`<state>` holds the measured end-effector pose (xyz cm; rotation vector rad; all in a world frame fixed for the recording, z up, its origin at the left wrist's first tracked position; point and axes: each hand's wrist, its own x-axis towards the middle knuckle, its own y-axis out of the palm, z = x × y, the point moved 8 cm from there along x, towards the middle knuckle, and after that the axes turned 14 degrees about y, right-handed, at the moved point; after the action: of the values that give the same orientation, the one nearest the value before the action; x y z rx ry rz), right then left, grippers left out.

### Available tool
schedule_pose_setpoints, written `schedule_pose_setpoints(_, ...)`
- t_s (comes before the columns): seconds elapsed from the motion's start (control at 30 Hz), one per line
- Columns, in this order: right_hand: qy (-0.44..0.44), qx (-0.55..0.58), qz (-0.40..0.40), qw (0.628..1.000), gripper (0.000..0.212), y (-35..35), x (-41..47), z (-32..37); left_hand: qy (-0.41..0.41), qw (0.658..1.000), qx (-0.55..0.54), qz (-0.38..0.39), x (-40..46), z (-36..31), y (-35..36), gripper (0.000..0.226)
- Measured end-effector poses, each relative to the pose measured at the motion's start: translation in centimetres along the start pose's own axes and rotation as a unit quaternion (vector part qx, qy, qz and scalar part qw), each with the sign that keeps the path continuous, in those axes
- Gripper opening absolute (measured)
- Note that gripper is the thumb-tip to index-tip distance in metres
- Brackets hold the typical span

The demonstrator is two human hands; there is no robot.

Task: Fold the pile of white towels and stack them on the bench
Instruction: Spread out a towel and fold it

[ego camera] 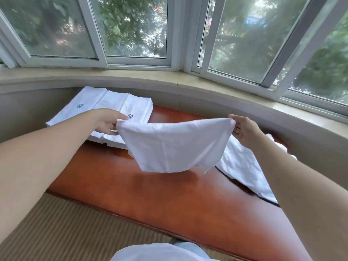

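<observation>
A small white towel [173, 146] hangs in the air over the red-brown wooden bench [169, 200], stretched between both hands and sagging in the middle. My left hand [109, 122] pinches its left top corner. My right hand [244, 130] pinches its right top corner. Behind the left hand, folded white towels [105, 108] with small blue embroidered marks lie in stacks on the bench's far left. A loose pile of unfolded white towels [244, 166] lies on the bench at the right, partly hidden by my right forearm.
A curved beige wall and stone windowsill [169, 80] run behind the bench, with white-framed windows above. Striped beige flooring [66, 228] lies in front of the bench. White clothing on my body [162, 253] shows at the bottom edge.
</observation>
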<state>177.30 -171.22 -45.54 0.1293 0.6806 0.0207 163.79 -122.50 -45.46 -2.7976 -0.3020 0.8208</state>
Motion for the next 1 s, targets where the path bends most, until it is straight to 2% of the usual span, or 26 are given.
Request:
schedule_pose_setpoints(0.13,-0.028,-0.034,-0.030,0.999,0.010,-1.6,-0.7,-0.2,-0.032,0.988,0.036,0.145,-1.2,-0.3,2.1,0.042)
schedule_pose_setpoints(0.23,-0.076,-0.119,-0.059,0.988,0.023,-2.3,-1.6,0.0,0.001,0.965,0.175,0.195,-1.8,-0.8,3.6,0.040)
schedule_pose_setpoints(0.33,-0.148,-0.307,-0.138,0.930,0.028,-2.2,-2.9,0.6,0.085,0.913,0.372,0.145,-1.3,-2.2,4.2,0.025)
schedule_pose_setpoints(0.37,-0.174,-0.355,-0.166,0.903,0.025,-2.0,-3.3,1.0,0.118,0.889,0.431,0.104,-1.1,-3.0,4.1,0.029)
schedule_pose_setpoints(0.4,-0.194,-0.386,-0.192,0.881,0.021,-1.9,-3.8,1.3,0.153,0.871,0.463,0.056,-0.9,-3.9,3.9,0.037)
schedule_pose_setpoints(0.47,-0.222,-0.400,-0.236,0.857,0.016,-2.2,-4.5,2.1,0.209,0.865,0.455,-0.024,-0.6,-5.1,3.3,0.042)
schedule_pose_setpoints(0.5,-0.234,-0.395,-0.252,0.852,0.014,-2.4,-4.7,2.4,0.229,0.868,0.437,-0.055,-0.5,-5.5,3.0,0.040)
schedule_pose_setpoints(0.57,-0.249,-0.383,-0.261,0.850,0.009,-2.9,-4.8,2.5,0.259,0.842,0.463,-0.096,-0.7,-6.0,2.8,0.034)
schedule_pose_setpoints(0.6,-0.239,-0.376,-0.244,0.861,0.008,-3.1,-4.5,2.2,0.269,0.827,0.485,-0.095,-0.7,-5.9,3.1,0.032)
schedule_pose_setpoints(0.67,-0.163,-0.378,-0.149,0.899,0.011,-3.3,-3.1,0.2,0.275,0.815,0.509,-0.032,-0.5,-4.6,4.4,0.032)
schedule_pose_setpoints(0.7,-0.103,-0.397,-0.090,0.907,0.012,-3.3,-2.4,-1.6,0.257,0.817,0.515,0.020,-0.4,-3.1,5.2,0.029)
schedule_pose_setpoints(0.77,0.042,-0.421,0.003,0.906,0.014,-4.2,-1.7,-5.7,0.163,0.833,0.512,0.130,-0.3,1.5,6.4,0.017)
schedule_pose_setpoints(0.83,0.157,-0.397,0.040,0.903,0.019,-5.6,-1.9,-8.9,0.031,0.863,0.456,0.214,-0.9,6.1,6.8,0.018)
schedule_pose_setpoints(0.9,0.187,-0.375,0.015,0.908,0.025,-6.8,-1.9,-9.8,-0.043,0.881,0.410,0.234,-1.2,8.1,6.5,0.024)
schedule_pose_setpoints(1.0,0.128,-0.327,-0.048,0.935,0.025,-7.1,-1.7,-7.4,-0.029,0.930,0.322,0.173,0.0,6.3,5.3,0.023)
